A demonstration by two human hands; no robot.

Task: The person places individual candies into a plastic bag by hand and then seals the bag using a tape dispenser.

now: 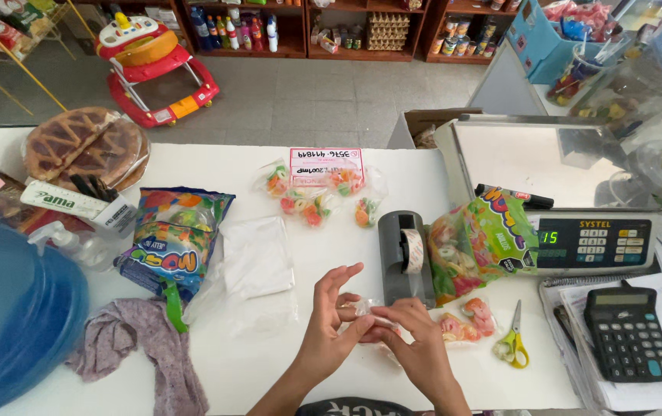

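Observation:
My left hand (332, 317) and my right hand (412, 335) meet low in the middle of the white counter (215, 162). Both pinch the twisted neck of a small clear bag of gummy rings (462, 323), whose filled end lies to the right of my right hand. A grey tape dispenser (404, 258) stands just beyond my fingers. An opened green bag of gummy candy (481, 239) leans against a digital scale (569, 192). Several small filled candy bags (319, 196) lie farther back. Empty clear bags (256, 258) lie to the left of my left hand.
Yellow-handled scissors (512, 343) lie right of the small bag. A calculator (628, 331) rests on papers at the right. On the left are a second candy bag (173, 239), a grey cloth (142, 343), a blue water jug (15, 316) and wrapped tarts (84, 146).

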